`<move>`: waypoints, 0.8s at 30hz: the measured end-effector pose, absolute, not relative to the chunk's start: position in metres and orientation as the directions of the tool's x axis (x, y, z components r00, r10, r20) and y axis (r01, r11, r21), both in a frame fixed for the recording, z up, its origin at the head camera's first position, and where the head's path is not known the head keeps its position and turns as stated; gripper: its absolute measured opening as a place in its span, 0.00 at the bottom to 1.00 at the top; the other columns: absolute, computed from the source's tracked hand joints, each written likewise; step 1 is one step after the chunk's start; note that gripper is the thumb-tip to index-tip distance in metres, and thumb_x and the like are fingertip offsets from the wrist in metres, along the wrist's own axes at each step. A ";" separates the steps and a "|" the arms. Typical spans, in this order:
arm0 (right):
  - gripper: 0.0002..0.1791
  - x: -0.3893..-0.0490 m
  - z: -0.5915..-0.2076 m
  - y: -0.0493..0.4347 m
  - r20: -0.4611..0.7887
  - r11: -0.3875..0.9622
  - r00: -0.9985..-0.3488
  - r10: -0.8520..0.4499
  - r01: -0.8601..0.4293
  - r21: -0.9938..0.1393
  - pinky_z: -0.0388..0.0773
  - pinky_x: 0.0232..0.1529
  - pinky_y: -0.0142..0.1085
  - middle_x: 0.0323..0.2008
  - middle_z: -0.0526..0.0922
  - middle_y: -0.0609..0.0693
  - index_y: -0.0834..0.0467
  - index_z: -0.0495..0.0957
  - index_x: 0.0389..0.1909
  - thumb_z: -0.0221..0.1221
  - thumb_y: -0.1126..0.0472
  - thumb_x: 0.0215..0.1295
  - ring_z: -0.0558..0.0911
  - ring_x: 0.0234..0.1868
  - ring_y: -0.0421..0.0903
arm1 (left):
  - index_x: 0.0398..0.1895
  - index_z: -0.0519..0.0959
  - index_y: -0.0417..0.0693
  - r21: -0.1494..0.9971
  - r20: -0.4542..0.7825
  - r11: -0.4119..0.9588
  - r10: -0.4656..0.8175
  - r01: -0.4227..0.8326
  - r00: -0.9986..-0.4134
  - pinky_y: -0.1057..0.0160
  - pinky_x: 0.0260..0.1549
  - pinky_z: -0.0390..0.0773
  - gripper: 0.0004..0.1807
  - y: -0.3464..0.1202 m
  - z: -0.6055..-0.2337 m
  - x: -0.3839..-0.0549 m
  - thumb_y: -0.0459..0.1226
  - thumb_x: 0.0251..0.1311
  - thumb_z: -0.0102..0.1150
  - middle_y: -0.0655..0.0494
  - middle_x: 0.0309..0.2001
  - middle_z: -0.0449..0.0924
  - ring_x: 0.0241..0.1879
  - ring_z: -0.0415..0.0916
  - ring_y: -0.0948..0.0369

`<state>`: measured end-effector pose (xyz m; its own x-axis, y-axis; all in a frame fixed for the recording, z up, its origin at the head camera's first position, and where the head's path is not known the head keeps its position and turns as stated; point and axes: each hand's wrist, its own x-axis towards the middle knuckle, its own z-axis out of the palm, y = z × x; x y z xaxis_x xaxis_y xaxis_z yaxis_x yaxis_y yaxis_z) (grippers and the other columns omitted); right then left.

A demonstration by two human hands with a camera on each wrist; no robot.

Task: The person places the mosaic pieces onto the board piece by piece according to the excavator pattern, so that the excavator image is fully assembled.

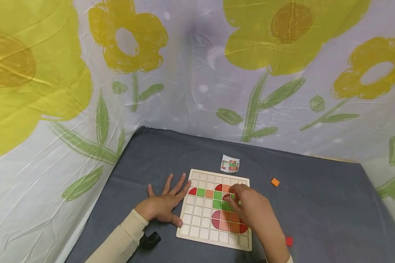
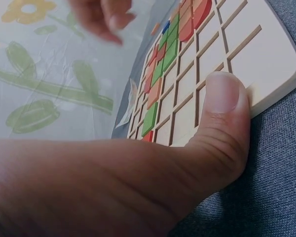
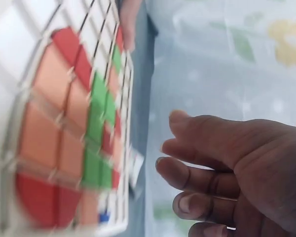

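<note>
A wooden grid board (image 1: 195, 220) lies flat on the dark cloth, with red, green and orange tiles set in its cells. My left hand (image 1: 164, 205) is spread at the board's left side; its thumb (image 2: 223, 96) rests on the rim. Over the board's right part hovers my right hand (image 1: 254, 207). The right wrist view shows its fingers (image 3: 195, 177) loosely bent, apart from the board, with nothing visible between them. Green tiles (image 1: 217, 204) and a dark red piece (image 1: 226, 197) sit near those fingertips. A small blue piece (image 2: 166, 27) shows on the board's far side.
Behind the board lies a small printed card (image 1: 229, 164) with a coloured grid pattern. An orange tile (image 1: 275, 182) and a red piece (image 1: 289, 241) lie loose to the right. A black object (image 1: 150, 240) is by the left wrist. A flowered sheet (image 1: 191, 73) hangs around the table.
</note>
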<state>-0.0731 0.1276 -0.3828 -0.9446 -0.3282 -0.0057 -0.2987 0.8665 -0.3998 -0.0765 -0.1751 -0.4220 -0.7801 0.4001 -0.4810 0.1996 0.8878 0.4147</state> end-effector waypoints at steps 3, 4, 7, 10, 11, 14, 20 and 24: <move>0.14 -0.064 -0.385 0.149 -0.061 0.891 -0.966 -0.250 -0.205 -0.404 0.71 0.25 0.37 0.28 0.76 0.39 0.53 0.86 0.48 0.72 0.50 0.68 0.72 0.25 0.38 | 0.88 0.35 0.66 0.415 -0.481 0.888 0.400 0.200 -0.780 0.12 0.58 0.21 0.75 -0.175 -0.419 -0.078 0.60 0.46 0.79 0.59 0.86 0.18 0.83 0.12 0.43; 0.15 -0.061 -0.386 0.156 -0.082 0.900 -0.970 -0.227 -0.177 -0.397 0.71 0.25 0.37 0.28 0.77 0.39 0.53 0.86 0.48 0.72 0.49 0.68 0.73 0.25 0.38 | 0.88 0.36 0.66 0.413 -0.478 0.888 0.400 0.201 -0.782 0.11 0.58 0.21 0.75 -0.175 -0.419 -0.078 0.60 0.45 0.79 0.59 0.86 0.18 0.83 0.13 0.43; 0.15 -0.050 -0.387 0.178 -0.143 0.919 -0.977 -0.160 -0.095 -0.383 0.73 0.26 0.39 0.30 0.78 0.41 0.53 0.85 0.50 0.72 0.50 0.68 0.74 0.27 0.39 | 0.88 0.38 0.66 0.411 -0.468 0.889 0.398 0.205 -0.789 0.11 0.58 0.23 0.74 -0.175 -0.417 -0.076 0.60 0.44 0.80 0.60 0.87 0.20 0.83 0.14 0.43; 0.17 -0.038 -0.389 0.199 -0.206 0.936 -0.974 -0.093 -0.014 -0.353 0.75 0.27 0.40 0.31 0.80 0.42 0.54 0.85 0.51 0.72 0.49 0.68 0.76 0.28 0.39 | 0.88 0.39 0.67 0.411 -0.464 0.888 0.400 0.208 -0.790 0.10 0.58 0.24 0.74 -0.175 -0.418 -0.074 0.61 0.43 0.80 0.60 0.87 0.21 0.83 0.15 0.43; 0.17 -0.034 -0.390 0.206 -0.226 0.940 -0.972 -0.070 0.011 -0.340 0.76 0.28 0.40 0.31 0.80 0.43 0.54 0.85 0.51 0.72 0.49 0.67 0.77 0.29 0.40 | 0.88 0.39 0.67 0.413 -0.464 0.887 0.401 0.208 -0.790 0.10 0.57 0.24 0.75 -0.175 -0.418 -0.073 0.61 0.43 0.80 0.60 0.87 0.21 0.83 0.15 0.42; 0.20 -0.022 -0.396 0.223 -0.298 0.948 -0.954 -0.017 0.079 -0.307 0.77 0.28 0.42 0.31 0.80 0.44 0.55 0.84 0.50 0.72 0.45 0.67 0.77 0.29 0.41 | 0.88 0.38 0.66 0.411 -0.462 0.888 0.400 0.209 -0.792 0.10 0.57 0.25 0.75 -0.175 -0.419 -0.072 0.61 0.43 0.81 0.60 0.87 0.21 0.83 0.15 0.42; 0.29 -0.005 -0.416 0.247 -0.445 0.949 -0.895 0.028 0.164 -0.269 0.80 0.32 0.45 0.35 0.78 0.47 0.57 0.83 0.51 0.74 0.38 0.61 0.77 0.32 0.44 | 0.88 0.38 0.65 0.417 -0.448 0.883 0.407 0.216 -0.796 0.09 0.56 0.25 0.75 -0.176 -0.423 -0.072 0.60 0.43 0.81 0.59 0.87 0.21 0.83 0.15 0.41; 0.30 0.000 -0.428 0.252 -0.462 0.942 -0.887 0.006 0.159 -0.294 0.82 0.37 0.46 0.37 0.79 0.47 0.59 0.84 0.49 0.76 0.39 0.58 0.79 0.35 0.44 | 0.88 0.38 0.65 0.420 -0.445 0.880 0.414 0.224 -0.794 0.09 0.56 0.25 0.75 -0.175 -0.423 -0.073 0.61 0.44 0.81 0.58 0.87 0.21 0.83 0.15 0.41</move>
